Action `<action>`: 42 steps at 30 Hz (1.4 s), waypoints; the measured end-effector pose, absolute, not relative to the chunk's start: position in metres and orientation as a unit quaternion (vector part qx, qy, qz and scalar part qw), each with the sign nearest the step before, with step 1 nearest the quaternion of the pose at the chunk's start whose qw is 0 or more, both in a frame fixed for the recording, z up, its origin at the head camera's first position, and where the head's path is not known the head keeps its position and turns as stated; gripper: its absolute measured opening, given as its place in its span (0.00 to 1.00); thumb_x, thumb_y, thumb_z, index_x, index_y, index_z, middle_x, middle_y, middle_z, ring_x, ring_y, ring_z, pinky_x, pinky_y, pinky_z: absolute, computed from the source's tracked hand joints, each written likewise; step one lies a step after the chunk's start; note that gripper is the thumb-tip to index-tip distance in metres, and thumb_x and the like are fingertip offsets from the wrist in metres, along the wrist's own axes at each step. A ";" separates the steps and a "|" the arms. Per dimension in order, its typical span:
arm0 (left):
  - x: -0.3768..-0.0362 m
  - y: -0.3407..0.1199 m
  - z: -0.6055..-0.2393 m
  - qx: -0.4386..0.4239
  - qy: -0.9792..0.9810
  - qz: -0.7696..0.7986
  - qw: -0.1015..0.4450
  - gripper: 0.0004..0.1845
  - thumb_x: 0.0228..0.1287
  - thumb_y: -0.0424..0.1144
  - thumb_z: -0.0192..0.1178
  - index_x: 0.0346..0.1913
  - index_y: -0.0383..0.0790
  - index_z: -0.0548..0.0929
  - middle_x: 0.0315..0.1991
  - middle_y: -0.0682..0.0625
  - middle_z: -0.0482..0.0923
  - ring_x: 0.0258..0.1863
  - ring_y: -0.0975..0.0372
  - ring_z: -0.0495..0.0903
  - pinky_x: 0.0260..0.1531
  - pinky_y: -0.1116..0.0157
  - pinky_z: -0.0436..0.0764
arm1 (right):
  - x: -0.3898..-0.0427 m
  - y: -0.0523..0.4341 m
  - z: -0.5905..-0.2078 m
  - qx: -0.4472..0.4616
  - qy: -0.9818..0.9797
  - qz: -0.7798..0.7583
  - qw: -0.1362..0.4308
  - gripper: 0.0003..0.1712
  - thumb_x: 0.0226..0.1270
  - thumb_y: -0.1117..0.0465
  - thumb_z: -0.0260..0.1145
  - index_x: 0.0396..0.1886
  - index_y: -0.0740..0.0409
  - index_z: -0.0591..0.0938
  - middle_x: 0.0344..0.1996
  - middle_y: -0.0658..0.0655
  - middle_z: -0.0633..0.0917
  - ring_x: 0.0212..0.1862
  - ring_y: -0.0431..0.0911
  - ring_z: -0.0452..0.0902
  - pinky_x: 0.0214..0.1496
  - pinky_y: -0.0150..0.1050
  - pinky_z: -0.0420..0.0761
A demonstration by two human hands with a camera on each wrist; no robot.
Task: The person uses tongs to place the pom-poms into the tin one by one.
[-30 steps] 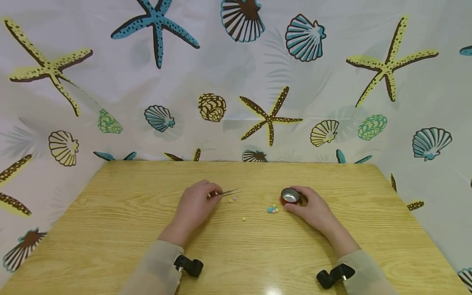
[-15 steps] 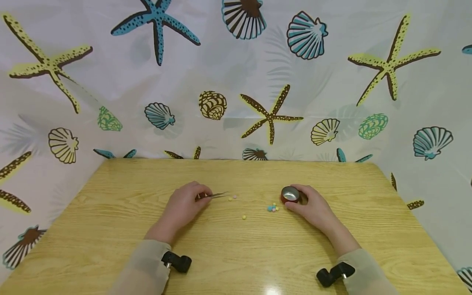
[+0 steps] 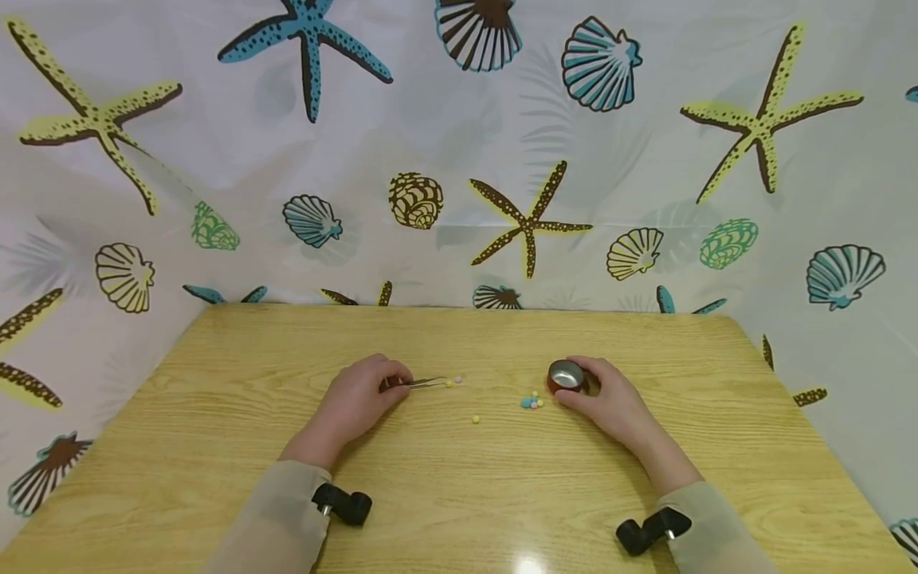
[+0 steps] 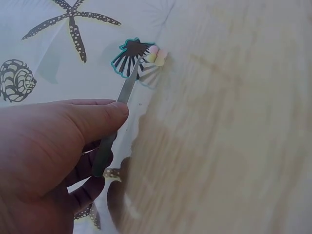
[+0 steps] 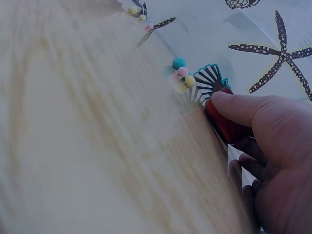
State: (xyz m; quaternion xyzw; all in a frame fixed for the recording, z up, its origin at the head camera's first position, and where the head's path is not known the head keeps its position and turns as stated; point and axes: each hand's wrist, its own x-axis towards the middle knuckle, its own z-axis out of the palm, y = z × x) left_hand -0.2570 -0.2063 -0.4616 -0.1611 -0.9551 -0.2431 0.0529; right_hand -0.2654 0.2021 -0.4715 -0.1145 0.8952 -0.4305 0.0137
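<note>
Slim metal tweezers (image 4: 127, 88), flat-sided and tapering to fine points, are being pinched in the left hand (image 3: 358, 402), whose fingers (image 4: 118, 115) are being kept almost closed, with only the shaft between them. The prongs are being held slightly apart and are being directed toward three o'clock, where a small yellow bead (image 3: 449, 384) is lying right by the tips, with a pink bead (image 3: 459, 379) just beyond at two o'clock. Whether the yellow bead is being touched cannot be told. A small, round, red cup (image 5: 226, 123) with a shiny metallic inside is being gripped in the right hand (image 3: 610, 402); its fingers (image 5: 239, 106) are being spread only as wide as the wall. At eight o'clock from the cup, a cluster of smooth blue, pink and yellow beads (image 3: 534, 404) is being seen, and farther left a single yellow bead (image 3: 476, 419) is resting. All are being carried by a wood-grained worktop (image 3: 459, 486) with a soft sheen. Part of the cup's wall is being hidden by the right hand, and its inside is being concealed in the right wrist view. Both beige sleeves (image 3: 268, 518) are being cut off at the lower edge.
</note>
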 end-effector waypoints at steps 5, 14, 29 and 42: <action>-0.256 -0.206 -0.460 -0.166 -0.954 -0.246 0.051 0.05 0.77 0.37 0.73 0.51 0.46 0.93 0.39 0.55 0.82 0.36 0.62 0.80 0.41 0.53 0.81 | -0.266 0.202 -0.472 -0.111 0.895 -0.432 0.016 0.39 0.77 0.50 0.78 0.80 0.59 0.76 0.74 0.66 0.77 0.78 0.64 0.69 0.80 0.65 0.64; -0.257 -0.207 -0.462 -0.171 -0.953 -0.243 0.056 0.05 0.77 0.37 0.73 0.51 0.46 0.93 0.40 0.55 0.83 0.37 0.62 0.80 0.42 0.53 0.81 | -0.266 0.202 -0.473 -0.110 0.896 -0.430 0.015 0.39 0.77 0.50 0.78 0.80 0.59 0.76 0.74 0.66 0.77 0.78 0.64 0.69 0.80 0.64 0.64; -0.257 -0.203 -0.466 -0.169 -0.951 -0.251 0.060 0.05 0.76 0.37 0.73 0.50 0.45 0.93 0.39 0.55 0.83 0.36 0.62 0.79 0.41 0.54 0.80 | -0.267 0.203 -0.472 -0.114 0.895 -0.430 0.015 0.39 0.77 0.50 0.78 0.80 0.59 0.76 0.74 0.66 0.78 0.78 0.64 0.69 0.80 0.65 0.64; -0.255 -0.203 -0.463 -0.170 -0.950 -0.250 0.081 0.05 0.76 0.37 0.73 0.50 0.46 0.93 0.39 0.55 0.83 0.35 0.62 0.79 0.40 0.54 0.80 | -0.267 0.203 -0.473 -0.115 0.894 -0.432 0.010 0.39 0.76 0.50 0.78 0.79 0.59 0.76 0.72 0.66 0.79 0.77 0.64 0.70 0.80 0.65 0.65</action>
